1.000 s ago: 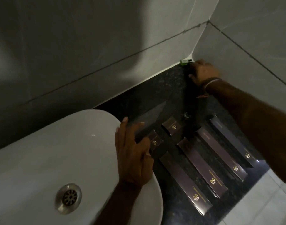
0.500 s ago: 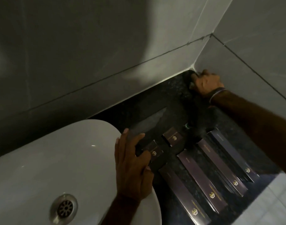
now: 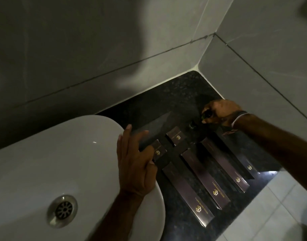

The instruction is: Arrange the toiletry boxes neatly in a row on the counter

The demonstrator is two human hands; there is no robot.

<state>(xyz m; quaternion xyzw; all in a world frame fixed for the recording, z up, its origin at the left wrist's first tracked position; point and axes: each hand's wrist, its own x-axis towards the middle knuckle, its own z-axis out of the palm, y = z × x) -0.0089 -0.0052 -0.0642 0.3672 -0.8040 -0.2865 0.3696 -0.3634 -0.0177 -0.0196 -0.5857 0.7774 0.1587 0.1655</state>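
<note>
Six dark toiletry boxes lie on the black counter (image 3: 192, 87) beside the white sink (image 3: 62, 162): four long ones side by side, their long axes running from the counter's front edge back toward the wall, and two short ones behind them. The short box (image 3: 158, 150) nearest the sink touches the left hand (image 3: 135, 164), whose fingers are spread, thumb against it; this hand is plainly the nearer. The second short box (image 3: 176, 137) sits just beyond, apart. Farther from the sink, the right hand (image 3: 220, 110) is closed around a small dark object that cannot be identified.
</note>
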